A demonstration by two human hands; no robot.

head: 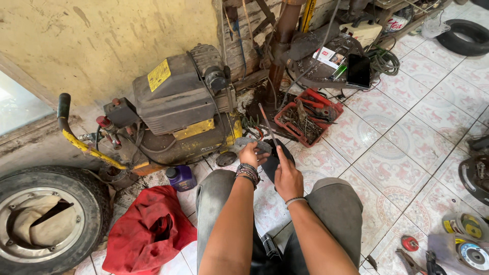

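Head view: left hand (249,154) clamps grey part (253,144) beside compressor (178,114); right hand (287,175) grips thin rod (268,126) over dark piece (272,162) above knees. Risk: rod slips, jabs left fingers.

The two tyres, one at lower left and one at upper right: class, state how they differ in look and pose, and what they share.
The lower-left tyre is mounted on a metal wheel with cloth stuffed in its hub; the upper-right tyre shows no wheel, only floor tiles through its centre. The lower-left tyre sits by the air compressor and a red cloth; the upper-right tyre lies apart, cut by the frame edge. Both are black rubber and lie flat on the floor.
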